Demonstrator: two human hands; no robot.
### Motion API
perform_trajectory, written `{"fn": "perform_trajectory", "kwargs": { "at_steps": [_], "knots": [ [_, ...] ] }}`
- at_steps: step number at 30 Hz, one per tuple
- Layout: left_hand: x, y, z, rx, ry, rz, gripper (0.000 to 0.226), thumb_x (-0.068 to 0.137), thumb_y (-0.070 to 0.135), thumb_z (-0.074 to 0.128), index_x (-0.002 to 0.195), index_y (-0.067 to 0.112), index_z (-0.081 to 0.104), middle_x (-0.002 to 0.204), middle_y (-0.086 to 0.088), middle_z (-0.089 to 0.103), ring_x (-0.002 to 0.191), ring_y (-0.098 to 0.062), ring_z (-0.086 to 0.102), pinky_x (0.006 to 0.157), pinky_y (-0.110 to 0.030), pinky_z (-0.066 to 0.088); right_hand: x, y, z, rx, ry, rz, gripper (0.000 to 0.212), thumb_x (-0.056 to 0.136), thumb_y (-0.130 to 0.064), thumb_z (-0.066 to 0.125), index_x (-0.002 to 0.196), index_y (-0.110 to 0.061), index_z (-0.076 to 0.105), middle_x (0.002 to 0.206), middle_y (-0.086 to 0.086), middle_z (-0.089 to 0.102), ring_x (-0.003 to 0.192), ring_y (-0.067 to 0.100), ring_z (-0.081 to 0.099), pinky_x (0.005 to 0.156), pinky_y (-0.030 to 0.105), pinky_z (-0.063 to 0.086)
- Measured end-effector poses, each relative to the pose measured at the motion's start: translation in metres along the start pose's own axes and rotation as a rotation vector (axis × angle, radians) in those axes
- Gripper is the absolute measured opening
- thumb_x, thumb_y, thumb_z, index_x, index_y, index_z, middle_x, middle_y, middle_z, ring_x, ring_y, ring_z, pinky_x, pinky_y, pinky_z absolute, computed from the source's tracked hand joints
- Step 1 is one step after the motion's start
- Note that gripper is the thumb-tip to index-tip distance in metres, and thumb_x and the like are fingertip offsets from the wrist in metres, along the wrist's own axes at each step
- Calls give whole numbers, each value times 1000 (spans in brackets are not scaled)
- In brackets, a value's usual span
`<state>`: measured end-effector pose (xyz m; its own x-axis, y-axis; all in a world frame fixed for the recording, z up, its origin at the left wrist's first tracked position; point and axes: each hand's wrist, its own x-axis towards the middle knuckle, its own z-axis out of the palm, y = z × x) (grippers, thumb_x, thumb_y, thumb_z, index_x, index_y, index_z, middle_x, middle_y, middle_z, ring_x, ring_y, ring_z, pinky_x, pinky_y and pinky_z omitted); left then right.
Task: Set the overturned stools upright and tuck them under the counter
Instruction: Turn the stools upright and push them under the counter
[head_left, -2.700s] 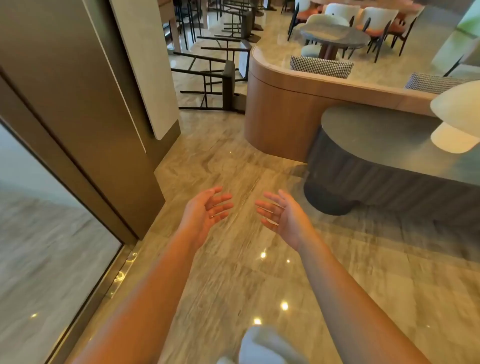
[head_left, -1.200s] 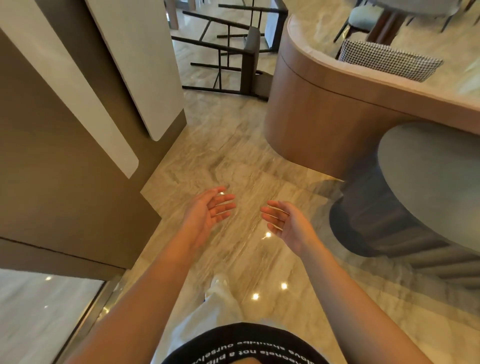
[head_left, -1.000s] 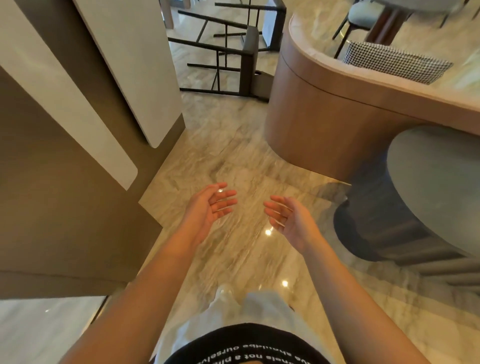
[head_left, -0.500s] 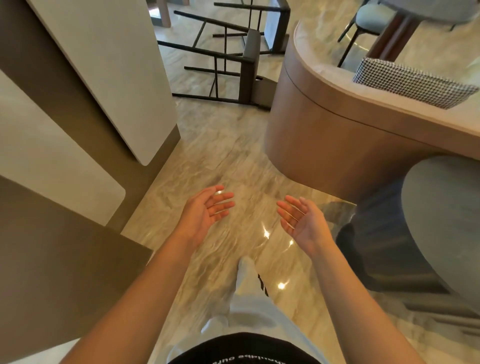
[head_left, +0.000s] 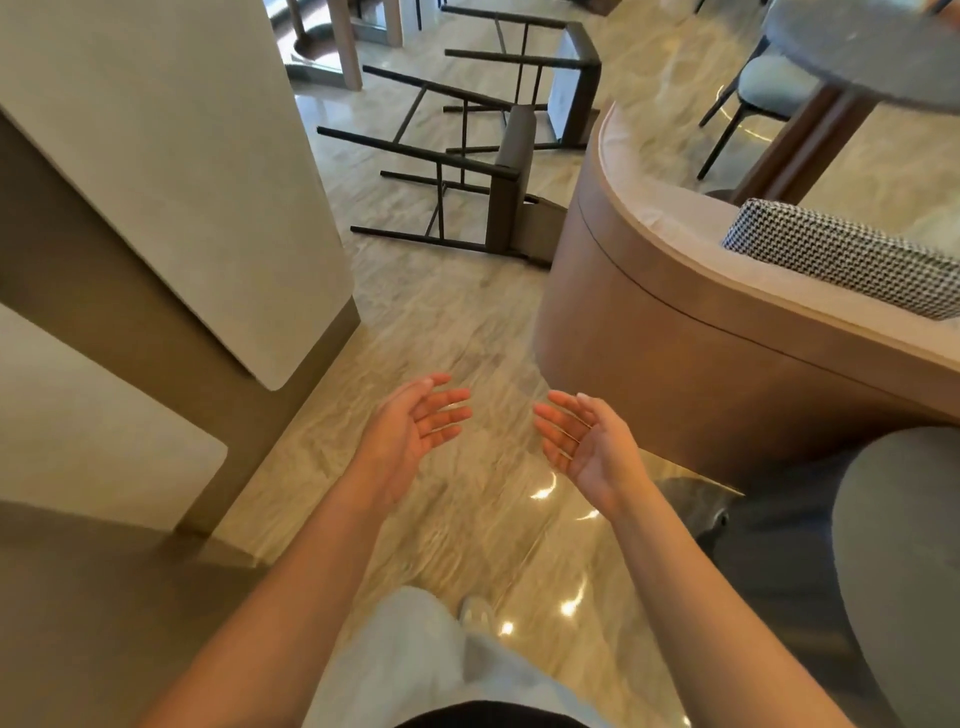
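Both stools (head_left: 498, 176) overturned (floor), hands empty

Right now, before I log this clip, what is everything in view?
near stool: one, dark frame, on its side on the floor ahead
far stool: one, dark, on its side just behind it
floor: beige marble, glossy
wall panels: two, cream, left
curved bench: one, brown wood, right
cushion: one, black-and-white check, on the bench
round table: one, dark grey top, top right
chair: one, grey seat, beside that table
grey oval table: one, bottom right
trouser leg: light grey, bottom centre
left hand: open, empty
right hand: open, empty
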<state>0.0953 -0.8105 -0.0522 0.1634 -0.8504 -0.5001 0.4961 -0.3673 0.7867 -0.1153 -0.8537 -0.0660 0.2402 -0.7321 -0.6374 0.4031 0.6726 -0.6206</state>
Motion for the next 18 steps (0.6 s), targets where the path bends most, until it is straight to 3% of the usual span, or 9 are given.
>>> {"fn": "perform_trajectory", "kwargs": {
  "at_steps": [10,18],
  "knots": [
    [82,38,1,17,16,-33,24,100,19,42,110,10,62,103,-14,73,88,-25,71,87,-41,51,83,-35,28,50,37,54,25,95,-28,46,98,-14,66,87,5,75,72,13,69,61,23,51],
    [182,109,6,53,-49,-36,25,100,20,41,112,10,61,103,-13,72,89,-25,70,84,-39,51,163,-87,83,78,60,-5,25,95,-28,48,100,-12,66,91,7,74,72,15,70,58,23,53]
  ]
}}
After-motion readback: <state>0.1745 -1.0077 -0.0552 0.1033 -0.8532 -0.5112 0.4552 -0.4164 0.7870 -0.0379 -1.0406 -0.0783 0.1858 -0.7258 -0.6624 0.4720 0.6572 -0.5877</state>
